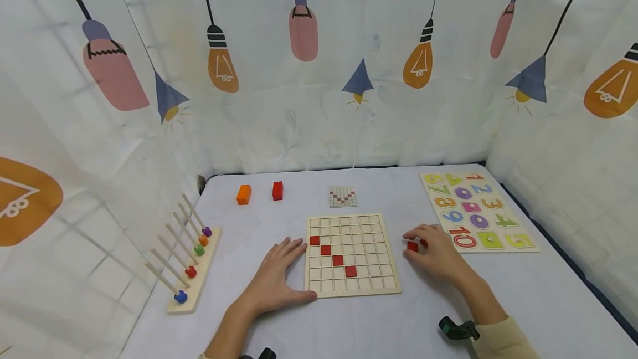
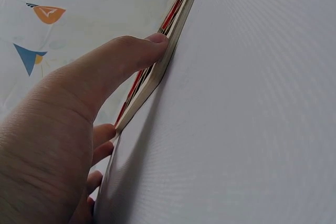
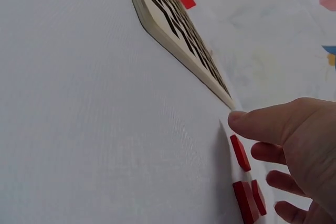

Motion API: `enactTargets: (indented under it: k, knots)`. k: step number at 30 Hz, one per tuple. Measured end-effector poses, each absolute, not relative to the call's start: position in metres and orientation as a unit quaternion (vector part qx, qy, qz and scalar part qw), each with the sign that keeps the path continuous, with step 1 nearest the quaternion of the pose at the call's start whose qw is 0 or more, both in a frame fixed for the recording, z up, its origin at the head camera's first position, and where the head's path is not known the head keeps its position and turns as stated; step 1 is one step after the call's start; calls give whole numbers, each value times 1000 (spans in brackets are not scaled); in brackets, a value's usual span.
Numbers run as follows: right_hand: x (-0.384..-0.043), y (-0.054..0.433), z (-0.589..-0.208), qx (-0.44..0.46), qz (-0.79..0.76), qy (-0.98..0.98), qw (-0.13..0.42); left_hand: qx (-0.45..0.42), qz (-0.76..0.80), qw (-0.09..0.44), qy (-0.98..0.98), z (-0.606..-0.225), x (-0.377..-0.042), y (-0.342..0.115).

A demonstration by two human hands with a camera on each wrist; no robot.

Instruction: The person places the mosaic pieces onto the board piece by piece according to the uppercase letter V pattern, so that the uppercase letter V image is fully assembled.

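Note:
A square wooden grid board [image 1: 351, 285] lies in the middle of the table, with several red square tiles set in a descending diagonal from its left side. My left hand [image 1: 276, 280] is spread along its left edge, the thumb on the near left corner and the fingers at the left side. To the right of the board my right hand [image 1: 435, 249] hovers low, fingers loosely bent around a red tile [image 1: 412, 246]. Several loose red tiles [image 3: 244, 203] show below the right thumb and beside the fingers in the right wrist view, with gaps between them and the fingers.
Behind the board lies a small pattern card [image 1: 343, 196]. An orange block [image 1: 243, 194] and a red block [image 1: 277, 190] are at the back left. A peg stand [image 1: 205, 270] with colored beads is on the left, a number puzzle board [image 1: 480, 215] on the right.

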State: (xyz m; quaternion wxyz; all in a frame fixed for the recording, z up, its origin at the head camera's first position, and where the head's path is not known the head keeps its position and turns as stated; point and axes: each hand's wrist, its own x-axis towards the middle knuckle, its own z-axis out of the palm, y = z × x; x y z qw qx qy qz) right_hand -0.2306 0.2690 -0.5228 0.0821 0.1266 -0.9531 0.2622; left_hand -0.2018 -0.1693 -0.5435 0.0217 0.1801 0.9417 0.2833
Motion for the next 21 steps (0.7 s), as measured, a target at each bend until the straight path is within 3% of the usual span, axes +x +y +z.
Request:
enactTargets:
  k: [21]
  knots:
    - [-228, 282, -535, 119, 264, -952, 97, 181, 279, 20, 943, -545, -203, -170]
